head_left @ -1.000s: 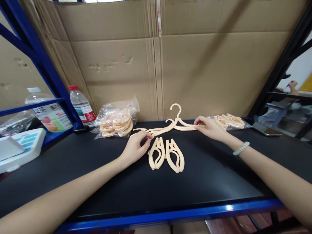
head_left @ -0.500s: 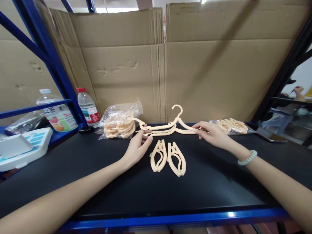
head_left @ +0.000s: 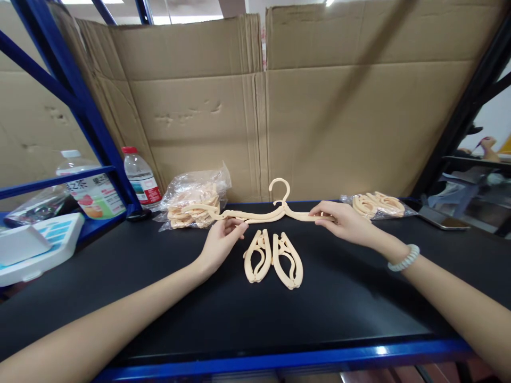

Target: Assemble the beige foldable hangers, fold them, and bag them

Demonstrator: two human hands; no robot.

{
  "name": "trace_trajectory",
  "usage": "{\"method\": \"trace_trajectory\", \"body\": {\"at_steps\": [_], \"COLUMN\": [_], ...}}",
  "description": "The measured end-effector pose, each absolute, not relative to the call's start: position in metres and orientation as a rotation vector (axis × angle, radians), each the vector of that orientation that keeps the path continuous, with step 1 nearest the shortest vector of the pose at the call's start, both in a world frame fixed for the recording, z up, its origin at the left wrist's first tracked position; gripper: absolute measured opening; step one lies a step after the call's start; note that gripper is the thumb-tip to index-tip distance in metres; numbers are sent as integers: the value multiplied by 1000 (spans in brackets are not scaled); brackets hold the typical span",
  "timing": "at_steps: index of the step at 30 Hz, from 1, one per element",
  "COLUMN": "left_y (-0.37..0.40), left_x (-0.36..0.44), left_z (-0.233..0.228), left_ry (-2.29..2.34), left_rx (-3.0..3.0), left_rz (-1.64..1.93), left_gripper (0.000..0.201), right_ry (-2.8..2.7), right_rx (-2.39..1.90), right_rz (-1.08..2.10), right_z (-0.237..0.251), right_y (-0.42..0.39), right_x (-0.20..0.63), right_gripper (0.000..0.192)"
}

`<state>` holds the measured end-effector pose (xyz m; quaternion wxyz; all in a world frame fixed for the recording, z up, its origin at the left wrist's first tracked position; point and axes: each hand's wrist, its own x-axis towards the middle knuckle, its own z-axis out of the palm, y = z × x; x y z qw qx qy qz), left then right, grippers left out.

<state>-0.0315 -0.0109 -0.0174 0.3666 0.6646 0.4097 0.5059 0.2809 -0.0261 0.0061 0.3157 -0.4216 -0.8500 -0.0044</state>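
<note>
Black bench top point(head_left: 120, 276), cardboard wall behind. I had left hand point(head_left: 219, 242) and right hand point(head_left: 344, 222) pinching opposite arms of unfolded hanger point(head_left: 255, 214), spread flat between grips. Two folded hangers point(head_left: 273, 258) lay just below, unopened; bagged hangers point(head_left: 194, 199) beyond left grip.

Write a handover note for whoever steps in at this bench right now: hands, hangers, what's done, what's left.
Left hand pinches the left arm of the unfolded hanger; right hand grips its right arm, hook up, at the back of the black bench.
Two folded hangers lie side by side just in front.
Bagged folded hangers sit back left, a smaller bag back right.
Done: one hanger opened flat. Left: the two folded ones, plus the bags.
</note>
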Motion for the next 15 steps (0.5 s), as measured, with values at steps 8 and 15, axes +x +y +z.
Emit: {"method": "trace_trajectory", "body": {"at_steps": [8, 15], "left_y": [-10, -14], "left_x": [-31, -33], "left_z": [-20, -21], "left_ry": [979, 994], "left_rx": [1606, 1990], "left_rz": [1325, 1152], "left_gripper": [71, 61], "right_ry": [-2225, -2257], "right_rx": [-1130, -1027], "right_rz": [19, 65], "right_z": [2, 0], "right_y": [-22, -24], "right_x": [284, 276], "right_gripper": [14, 24]}}
